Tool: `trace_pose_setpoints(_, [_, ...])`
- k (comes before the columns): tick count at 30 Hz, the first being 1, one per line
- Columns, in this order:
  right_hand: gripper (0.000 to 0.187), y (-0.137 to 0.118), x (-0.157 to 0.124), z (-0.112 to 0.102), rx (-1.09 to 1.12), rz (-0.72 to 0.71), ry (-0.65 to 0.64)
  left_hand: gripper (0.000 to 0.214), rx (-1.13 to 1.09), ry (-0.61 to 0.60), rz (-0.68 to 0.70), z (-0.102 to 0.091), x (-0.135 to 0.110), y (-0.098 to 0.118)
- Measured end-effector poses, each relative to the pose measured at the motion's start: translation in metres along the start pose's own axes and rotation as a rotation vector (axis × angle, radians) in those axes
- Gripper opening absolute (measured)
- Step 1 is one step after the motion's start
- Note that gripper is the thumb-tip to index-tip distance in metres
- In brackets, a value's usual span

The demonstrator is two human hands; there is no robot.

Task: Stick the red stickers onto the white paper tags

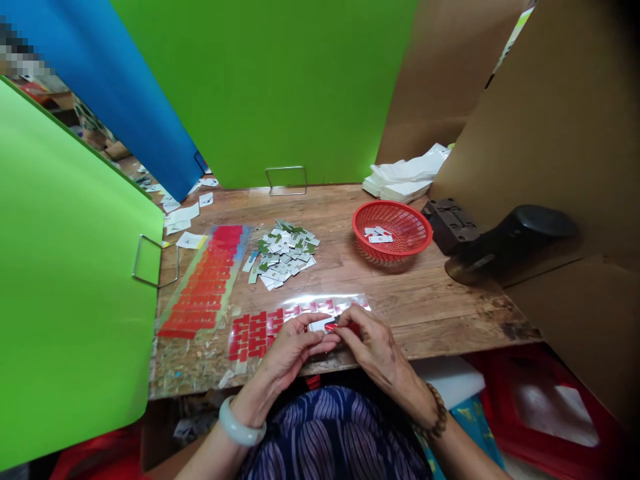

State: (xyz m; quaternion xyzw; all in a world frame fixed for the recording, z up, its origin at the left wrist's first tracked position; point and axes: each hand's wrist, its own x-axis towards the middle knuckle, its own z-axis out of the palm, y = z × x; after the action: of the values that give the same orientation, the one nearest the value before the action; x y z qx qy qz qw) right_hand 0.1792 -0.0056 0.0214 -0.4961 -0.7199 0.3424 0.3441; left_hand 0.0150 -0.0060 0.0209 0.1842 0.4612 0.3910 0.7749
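Observation:
Above the table's front edge, my left hand (295,347) holds a small flat white piece (318,325) between thumb and fingers. My right hand (374,343) meets it from the right, pinching a small red sticker (331,327) against the piece's right end. Under and beside the hands lies a clear sheet with rows of red stickers (257,333), partly covered by them. A heap of similar white and green flat pieces (285,253) lies farther back. Several white pieces (379,235) sit inside a red plastic basket (393,251) at the right.
Another sheet of red and orange stickers (203,287) lies at the left. Green panels (280,87) and cardboard (550,133) wall in the wooden table (425,307). At the right stand a dark cylindrical object (510,243) and a dark block (450,225); white paper (407,175) is stacked behind.

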Motion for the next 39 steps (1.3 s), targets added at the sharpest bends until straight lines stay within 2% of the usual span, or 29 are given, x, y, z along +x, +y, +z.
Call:
trace_pose_setpoints(16, [0.019,-0.002,-0.002,0.000,-0.193,-0.243,0.135,0.036,0.011,0.015,0.078,0.010,-0.003,0.001])
trace_pose_setpoints(28, [0.019,-0.003,-0.002,0.000,-0.164,-0.236,0.121,0.039,0.038,-0.052,0.081,0.005,-0.001,0.000])
trace_pose_setpoints(39, [0.018,-0.003,-0.003,0.000,-0.137,-0.213,0.084,0.038,0.053,-0.033,0.068,0.011,-0.004,0.005])
